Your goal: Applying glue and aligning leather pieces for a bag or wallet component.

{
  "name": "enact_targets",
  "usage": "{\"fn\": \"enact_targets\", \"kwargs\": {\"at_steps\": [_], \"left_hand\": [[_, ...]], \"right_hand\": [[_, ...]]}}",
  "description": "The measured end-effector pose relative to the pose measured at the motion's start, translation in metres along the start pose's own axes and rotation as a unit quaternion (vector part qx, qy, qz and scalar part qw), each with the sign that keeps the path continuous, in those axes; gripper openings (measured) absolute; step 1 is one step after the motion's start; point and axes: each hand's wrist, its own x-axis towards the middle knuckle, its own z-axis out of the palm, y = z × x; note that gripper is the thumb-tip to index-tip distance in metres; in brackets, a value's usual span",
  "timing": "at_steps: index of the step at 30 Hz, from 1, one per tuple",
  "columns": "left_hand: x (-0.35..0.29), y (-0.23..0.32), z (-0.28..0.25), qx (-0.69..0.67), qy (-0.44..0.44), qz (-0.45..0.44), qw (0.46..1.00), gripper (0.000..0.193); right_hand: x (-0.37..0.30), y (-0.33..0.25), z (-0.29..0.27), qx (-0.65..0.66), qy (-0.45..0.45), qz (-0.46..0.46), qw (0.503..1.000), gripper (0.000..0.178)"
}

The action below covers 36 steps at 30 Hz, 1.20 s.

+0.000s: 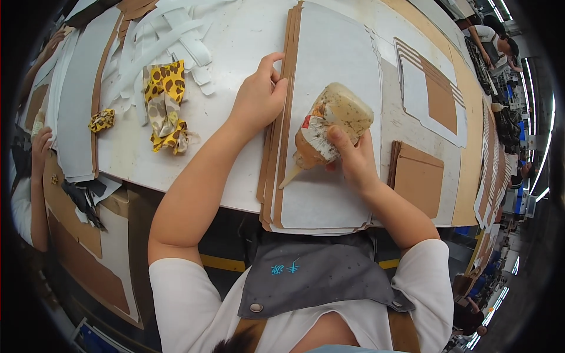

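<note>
In my right hand (356, 156) is a squeeze glue bottle (344, 109), translucent and stained, with a wrapped neck. It is tilted, its narrow nozzle pointing down and to the left over the white top sheet. That sheet lies on a tall stack of white-faced brown sheets (332, 53) in front of me. My left hand (259, 91) is at the stack's left edge, fingers curled and thumb and forefinger against the brown edges. Whether glue is coming out of the nozzle I cannot make out.
Left on the white table (229, 35) lie crumpled yellow spotted wrapping (165, 109) and white strips (176, 35). To the right are brown pieces (418, 179) and fanned white-and-brown panels (435, 94). A co-worker's hand (41, 144) is by another stack (76, 100) at far left.
</note>
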Motion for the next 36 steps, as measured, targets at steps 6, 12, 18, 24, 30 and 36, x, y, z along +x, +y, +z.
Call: {"fn": "enact_targets", "kwargs": {"at_steps": [6,12,18,24,30,36], "left_hand": [[0.000,-0.004,0.001,-0.005,0.014,0.012,1.000,0.041],[0.000,-0.006,0.002,0.004,0.013,0.014,1.000,0.041],[0.000,-0.008,0.002,0.004,0.011,0.012,1.000,0.041],[0.000,-0.008,0.003,0.019,0.018,0.040,0.999,0.040],[0.000,-0.007,0.001,0.016,0.012,0.026,0.999,0.040],[0.001,-0.005,0.002,0.010,0.009,0.009,1.000,0.041]], "right_hand": [[-0.019,0.008,-0.002,-0.009,-0.061,-0.003,0.998,0.051],[-0.038,0.013,0.003,0.021,-0.093,-0.084,0.992,0.054],[-0.048,0.019,0.006,0.012,-0.090,-0.123,0.988,0.056],[-0.035,0.006,-0.001,0.123,-0.051,0.051,0.990,0.051],[-0.017,-0.003,-0.011,0.029,-0.012,-0.128,0.991,0.042],[-0.022,-0.003,-0.011,-0.068,-0.045,-0.182,0.980,0.045]]}}
